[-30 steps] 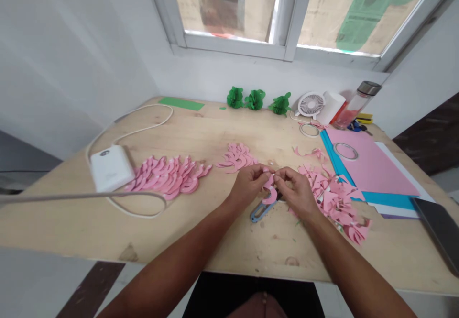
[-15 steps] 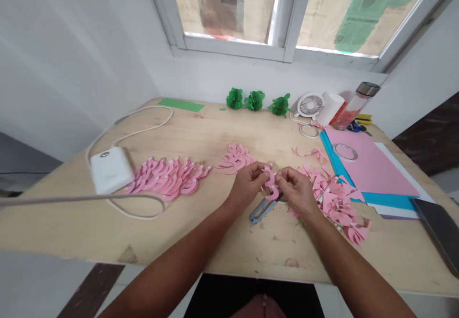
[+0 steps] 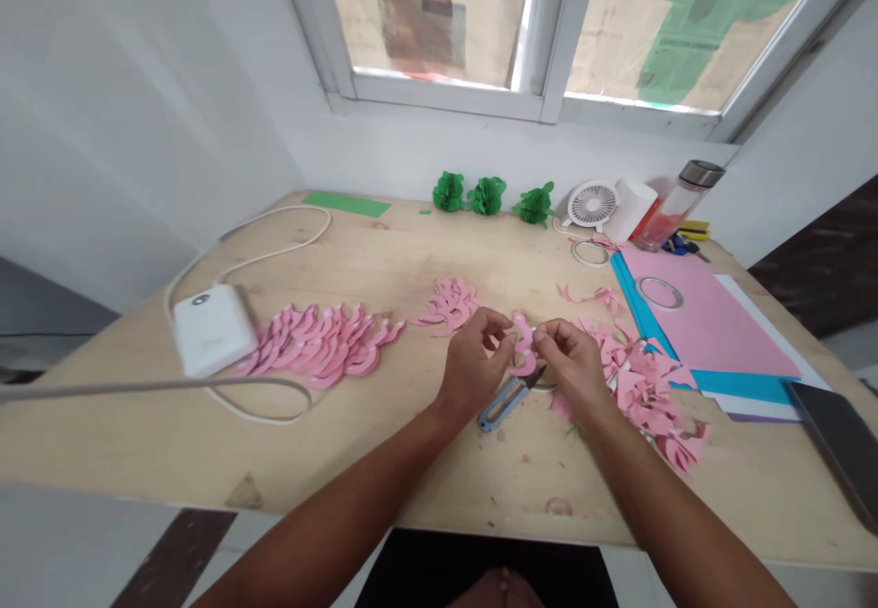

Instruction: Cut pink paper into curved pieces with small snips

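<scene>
Roughly at the middle of the head view, blue-handled snips (image 3: 504, 400) lay on a pale wooden table (image 3: 412, 471), and everything else is placed from them. Just above the snips, the person's left hand (image 3: 473, 366) and right hand (image 3: 572, 366) met, each pinching one side of a small curved pink paper piece (image 3: 523, 338) between thumb and fingertips. The piece was held upright, lifted off the table, directly over the snips' blades. The right hand's heel rested close beside the snips; the left wrist lay just to their left.

Well left of the snips stretched a row of pink curved cutouts (image 3: 322, 347), overlapping like scales, and beyond it a white power bank (image 3: 211, 326) with a looping white cable (image 3: 261, 224). A smaller pile of pink cutouts (image 3: 449, 302) sat just up and left of the snips. Right of the snips spread a heap of pink scraps (image 3: 645, 389), then a pink sheet (image 3: 713, 325) bearing a tape ring (image 3: 659, 292). Far beyond the snips, by the wall, stood three green paper flowers (image 3: 487, 195), a small white fan (image 3: 591, 204) and a bottle (image 3: 676, 206).
</scene>
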`<state>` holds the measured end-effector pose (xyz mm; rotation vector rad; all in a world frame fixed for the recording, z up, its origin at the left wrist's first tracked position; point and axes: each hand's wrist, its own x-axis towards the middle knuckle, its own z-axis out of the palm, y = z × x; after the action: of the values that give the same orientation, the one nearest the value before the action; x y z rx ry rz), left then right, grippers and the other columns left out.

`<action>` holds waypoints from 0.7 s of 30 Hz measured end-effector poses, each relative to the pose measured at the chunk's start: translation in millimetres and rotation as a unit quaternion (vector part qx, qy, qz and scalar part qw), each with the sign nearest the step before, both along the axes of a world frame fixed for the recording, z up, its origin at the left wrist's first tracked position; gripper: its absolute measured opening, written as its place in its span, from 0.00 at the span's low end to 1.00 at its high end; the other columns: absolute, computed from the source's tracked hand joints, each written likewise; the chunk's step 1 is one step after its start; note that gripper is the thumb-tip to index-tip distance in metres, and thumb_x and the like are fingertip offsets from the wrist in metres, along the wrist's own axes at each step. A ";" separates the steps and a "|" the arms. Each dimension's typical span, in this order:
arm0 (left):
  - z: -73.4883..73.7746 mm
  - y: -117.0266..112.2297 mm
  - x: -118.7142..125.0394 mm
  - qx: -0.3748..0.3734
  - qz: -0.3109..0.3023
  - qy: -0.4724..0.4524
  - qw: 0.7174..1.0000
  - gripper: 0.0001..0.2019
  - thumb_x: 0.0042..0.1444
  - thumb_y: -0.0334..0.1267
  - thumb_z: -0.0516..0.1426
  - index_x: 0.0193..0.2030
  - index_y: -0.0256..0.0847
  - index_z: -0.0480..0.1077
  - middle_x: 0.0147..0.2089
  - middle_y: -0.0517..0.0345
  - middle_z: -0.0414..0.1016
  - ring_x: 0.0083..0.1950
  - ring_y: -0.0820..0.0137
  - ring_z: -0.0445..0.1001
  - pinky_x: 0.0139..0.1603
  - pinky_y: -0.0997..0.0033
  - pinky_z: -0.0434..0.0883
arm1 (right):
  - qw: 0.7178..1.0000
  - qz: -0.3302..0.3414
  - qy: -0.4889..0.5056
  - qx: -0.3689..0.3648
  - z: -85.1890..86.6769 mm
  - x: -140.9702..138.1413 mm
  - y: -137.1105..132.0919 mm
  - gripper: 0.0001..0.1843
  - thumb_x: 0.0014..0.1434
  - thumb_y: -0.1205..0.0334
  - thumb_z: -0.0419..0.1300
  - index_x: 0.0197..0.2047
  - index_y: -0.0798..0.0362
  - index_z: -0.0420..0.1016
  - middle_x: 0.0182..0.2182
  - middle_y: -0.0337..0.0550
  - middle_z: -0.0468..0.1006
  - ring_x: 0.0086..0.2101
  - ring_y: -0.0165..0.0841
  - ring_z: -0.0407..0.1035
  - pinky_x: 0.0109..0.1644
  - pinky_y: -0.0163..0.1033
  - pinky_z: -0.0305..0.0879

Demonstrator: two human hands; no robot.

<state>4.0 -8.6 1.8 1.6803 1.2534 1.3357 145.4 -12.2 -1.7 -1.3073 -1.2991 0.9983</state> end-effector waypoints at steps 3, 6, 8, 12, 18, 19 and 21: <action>-1.2 1.2 -0.2 0.001 -0.016 0.024 1.000 0.01 0.51 0.33 0.54 0.31 0.39 0.66 0.31 0.59 0.72 0.32 0.74 0.70 0.34 0.75 0.66 | 1.000 -0.001 0.003 0.001 -2.1 0.3 0.9 0.10 0.51 0.56 0.58 0.28 0.55 0.67 0.21 0.36 0.67 0.22 0.27 0.61 0.24 0.31 0.58; -2.7 1.8 0.6 -0.007 -0.028 0.037 0.999 0.04 0.50 0.32 0.55 0.34 0.40 0.67 0.32 0.58 0.73 0.33 0.73 0.71 0.33 0.74 0.67 | 1.000 0.006 0.011 -0.004 -3.1 0.2 1.0 0.11 0.51 0.55 0.58 0.28 0.55 0.67 0.20 0.35 0.66 0.21 0.26 0.59 0.24 0.31 0.58; -3.3 2.0 1.3 -0.012 -0.032 0.043 0.998 0.05 0.49 0.32 0.55 0.35 0.40 0.68 0.33 0.58 0.74 0.33 0.72 0.71 0.33 0.73 0.67 | 1.000 0.008 0.012 -0.008 -2.9 -0.1 0.8 0.11 0.51 0.55 0.58 0.28 0.55 0.67 0.20 0.35 0.65 0.21 0.26 0.59 0.23 0.31 0.58; -3.4 2.6 1.5 -0.013 -0.044 0.048 0.998 0.05 0.49 0.31 0.55 0.35 0.40 0.68 0.33 0.58 0.75 0.33 0.72 0.71 0.34 0.72 0.68 | 1.000 0.011 0.013 -0.013 -2.0 -0.7 0.6 0.12 0.50 0.53 0.59 0.28 0.54 0.67 0.19 0.34 0.65 0.20 0.26 0.59 0.23 0.31 0.58; -4.6 3.8 1.3 -0.005 -0.054 0.049 0.997 0.07 0.49 0.30 0.54 0.35 0.39 0.70 0.33 0.58 0.74 0.31 0.74 0.70 0.31 0.74 0.67 | 1.000 0.013 0.015 -0.019 -4.1 -0.9 0.8 0.14 0.49 0.51 0.60 0.28 0.54 0.68 0.20 0.35 0.67 0.20 0.27 0.62 0.24 0.32 0.60; -5.0 3.9 1.4 -0.005 -0.051 0.048 0.997 0.07 0.48 0.30 0.55 0.36 0.39 0.70 0.33 0.58 0.74 0.30 0.74 0.70 0.31 0.75 0.67 | 1.000 0.011 0.013 -0.018 -4.7 -1.1 0.7 0.14 0.49 0.50 0.60 0.28 0.54 0.68 0.20 0.35 0.68 0.20 0.27 0.62 0.24 0.32 0.60; -5.7 3.7 1.6 -0.004 -0.041 0.051 0.998 0.08 0.48 0.30 0.55 0.36 0.40 0.70 0.33 0.58 0.74 0.30 0.74 0.69 0.31 0.75 0.67 | 1.000 0.011 0.006 -0.016 -6.0 -1.8 0.5 0.15 0.49 0.50 0.60 0.28 0.54 0.68 0.20 0.35 0.68 0.20 0.27 0.62 0.24 0.32 0.59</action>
<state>5.6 -4.9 -3.9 1.7947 1.2307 1.2074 143.6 -11.7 -7.7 -1.3120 -1.2956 1.0436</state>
